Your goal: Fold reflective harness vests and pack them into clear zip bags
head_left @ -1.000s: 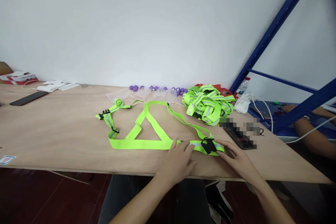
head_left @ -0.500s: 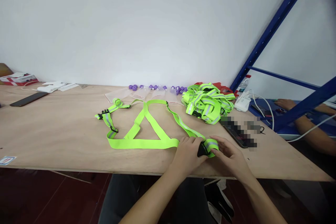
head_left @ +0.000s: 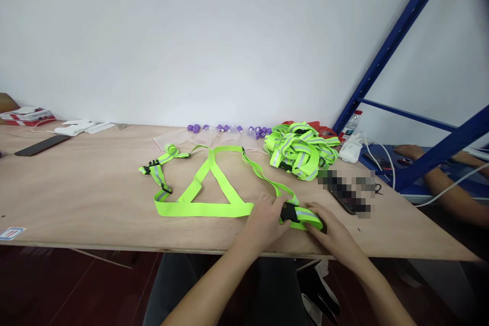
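Note:
A neon-yellow reflective vest (head_left: 206, 209) made of elastic straps lies spread on the wooden table (head_left: 95, 204), its waist strap running along the front. My left hand (head_left: 265, 221) is closed on the strap beside a black buckle (head_left: 289, 212) at the right end. My right hand (head_left: 330, 229) has its fingers closed around the looped strap end (head_left: 311, 218) just right of that buckle. At the vest's far left, a second black buckle (head_left: 153, 163) and a small rolled strap end lie loose.
A heap of similar reflective straps (head_left: 301, 150) sits back right, near a phone (head_left: 346, 198). Clear plastic bags (head_left: 206, 136) and several purple rolls (head_left: 262, 131) line the wall. A blue metal frame (head_left: 397, 41) rises at right, with another person's arm (head_left: 443, 183) beyond it.
The strap end at the right buckle has gone from a tight round loop to a longer, flatter one. My left hand has shifted slightly left, and my right hand slightly lower.

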Demonstrator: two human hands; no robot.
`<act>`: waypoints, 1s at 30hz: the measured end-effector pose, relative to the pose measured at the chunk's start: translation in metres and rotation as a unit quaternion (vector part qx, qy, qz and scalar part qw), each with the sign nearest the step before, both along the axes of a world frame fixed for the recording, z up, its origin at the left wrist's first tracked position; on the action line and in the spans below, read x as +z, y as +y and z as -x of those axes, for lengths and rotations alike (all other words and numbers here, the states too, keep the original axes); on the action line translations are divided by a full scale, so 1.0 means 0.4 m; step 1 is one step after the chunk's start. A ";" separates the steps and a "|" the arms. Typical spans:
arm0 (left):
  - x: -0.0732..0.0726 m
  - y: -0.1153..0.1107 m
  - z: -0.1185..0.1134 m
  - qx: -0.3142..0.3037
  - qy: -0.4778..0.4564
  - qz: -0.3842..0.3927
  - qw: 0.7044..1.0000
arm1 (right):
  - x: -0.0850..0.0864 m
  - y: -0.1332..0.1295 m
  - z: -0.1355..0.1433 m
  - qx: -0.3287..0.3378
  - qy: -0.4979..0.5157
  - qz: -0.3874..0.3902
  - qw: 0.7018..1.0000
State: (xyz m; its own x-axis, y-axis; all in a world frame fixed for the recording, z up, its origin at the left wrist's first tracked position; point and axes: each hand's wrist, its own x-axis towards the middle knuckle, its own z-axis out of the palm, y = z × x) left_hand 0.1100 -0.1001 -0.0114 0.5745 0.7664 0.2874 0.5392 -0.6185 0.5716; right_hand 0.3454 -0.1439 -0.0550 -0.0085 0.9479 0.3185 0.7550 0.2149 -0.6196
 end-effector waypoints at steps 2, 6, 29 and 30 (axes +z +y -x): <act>0.016 0.009 0.014 -0.010 -0.054 0.015 0.998 | -0.002 0.005 -0.004 -0.024 0.035 0.001 0.999; 0.053 0.034 0.063 0.001 -0.149 0.035 0.988 | -0.008 0.023 -0.017 -0.115 0.177 -0.022 0.977; 0.030 0.051 0.106 0.053 -0.401 0.184 0.896 | 0.050 0.080 0.198 0.093 0.279 0.152 0.943; 0.030 0.056 0.114 0.054 -0.405 0.180 0.895 | 0.048 0.081 0.196 0.091 0.276 0.152 0.945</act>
